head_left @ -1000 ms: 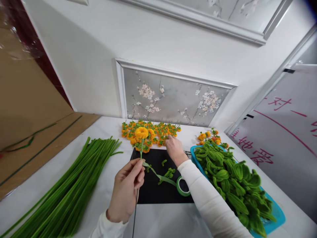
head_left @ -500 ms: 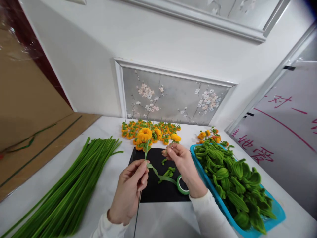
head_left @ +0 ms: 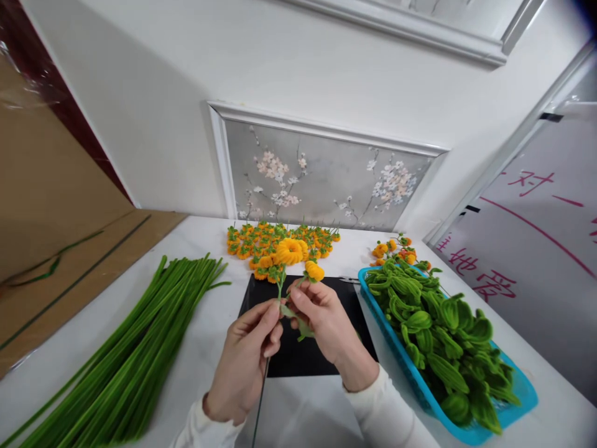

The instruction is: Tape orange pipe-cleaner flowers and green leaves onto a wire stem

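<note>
Here we are above the black mat [head_left: 321,364], the hands nearly meeting at the centre of the view. The left hand [head_left: 247,354] has its grip pinched on the wire stem [head_left: 260,404] of a fuzzy orange-yellow chenille flower [head_left: 289,251], held up clear of the bench [head_left: 205,336]. The right hand's [head_left: 331,323] grip is closed too, on the short stem of a smaller chenille bloom [head_left: 314,271], with green florist's tape [head_left: 303,326] behind its fingers; whether it pinches the tape as well, I cannot tell.

Doing this well, I'd judge, means a firm, still left pinch right at the join, the small stem laid flush along the wire and the tape kept taut and slanted so each turn overlaps. Slack there could let the little bloom swivel; a careless thumb could crush the pile.

And the line of it! The long axis stands close to upright, leaning slightly: flower head up towards half past twelve, bare wire running down towards half past six. The small bloom's head sits at four o'clock from the big one, its short stem slanting down to seven.
</note>
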A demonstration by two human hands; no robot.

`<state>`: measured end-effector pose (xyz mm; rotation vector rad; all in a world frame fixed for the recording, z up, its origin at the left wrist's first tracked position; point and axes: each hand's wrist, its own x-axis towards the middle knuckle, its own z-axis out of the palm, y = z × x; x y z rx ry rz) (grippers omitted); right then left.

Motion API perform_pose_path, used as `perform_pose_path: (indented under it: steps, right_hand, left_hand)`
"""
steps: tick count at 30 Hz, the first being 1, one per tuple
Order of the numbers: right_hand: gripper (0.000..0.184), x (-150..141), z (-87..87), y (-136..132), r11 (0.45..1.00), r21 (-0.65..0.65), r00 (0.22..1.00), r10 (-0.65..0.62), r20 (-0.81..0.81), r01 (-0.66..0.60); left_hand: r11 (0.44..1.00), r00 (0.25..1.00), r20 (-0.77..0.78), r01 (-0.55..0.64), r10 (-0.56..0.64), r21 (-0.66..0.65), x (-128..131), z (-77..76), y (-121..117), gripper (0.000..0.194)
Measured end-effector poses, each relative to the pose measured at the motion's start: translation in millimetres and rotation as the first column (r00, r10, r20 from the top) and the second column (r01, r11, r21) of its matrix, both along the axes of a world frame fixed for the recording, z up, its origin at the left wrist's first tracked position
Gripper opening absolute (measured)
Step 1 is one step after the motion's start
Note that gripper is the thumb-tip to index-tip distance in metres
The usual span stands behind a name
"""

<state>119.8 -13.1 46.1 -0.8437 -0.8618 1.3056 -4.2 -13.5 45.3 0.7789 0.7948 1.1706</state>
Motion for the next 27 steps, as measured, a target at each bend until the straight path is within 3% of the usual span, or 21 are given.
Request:
perform_pose_path:
  steps: [9,17,23,27]
  right_hand:
    - [0.027,7,3.2,-1,0.997,-0.038,0.997,0.062,-0.055,-0.064]
    - [0.023,10,3.8,-3,0.996,-0.056,0.996,0.076,0.046,-0.074]
    - [0.020,9,6.0,-3,0.998,-0.042,0.971,-0.040,0.238,0.051]
    - [0.018,8,7.3,-3,0.996,-0.002,0.965,-0.081,0.249,0.084]
  left_hand:
    - [1.000,1.000,0.005,0.017,-0.017,0.003,3,2.2,-2,0.027]
    - [1.000,1.000,-0.014,0.028,-0.028,-0.004,3,-0.6,-1,0.023]
    - [0.998,0.998,-0.003,0.058,-0.058,0.003,2,-1.2,-2,0.018]
    - [0.998,0.998,-0.015,0.063,-0.063,0.001,2,-2.4,-2,0.017]
